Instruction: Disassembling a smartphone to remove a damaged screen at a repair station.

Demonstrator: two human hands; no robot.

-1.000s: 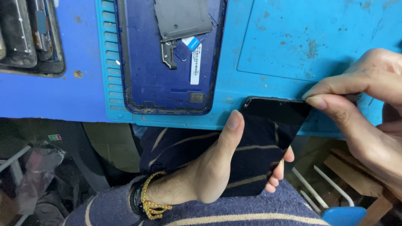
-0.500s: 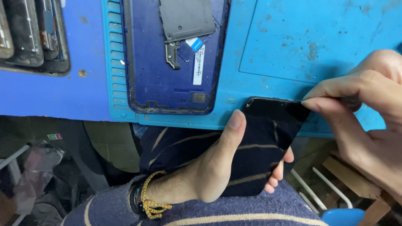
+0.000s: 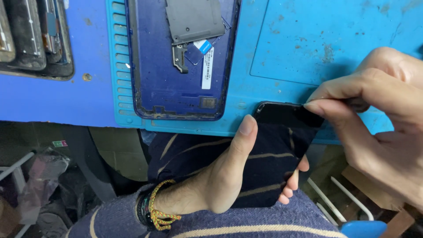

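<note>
A dark blue phone back shell lies open on a light blue work mat at the bench's near edge. Stacked phones fill the far left corner.

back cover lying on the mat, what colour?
Dark blue back cover, with a grey plate at its top; it lies on the light blue mat. Head view.

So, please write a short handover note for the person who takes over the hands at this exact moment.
Left hand: cradles the black phone screen from below, thumb along its left edge.
Right hand: fingertips pinch at the screen's top right corner; whether a film or a tool is gripped cannot be told.
On the blue mat: the open blue phone back housing, with a grey plate at its top.
Done: housing lies open, apart from the screen.
Left: the work at that corner is not finished.
</note>
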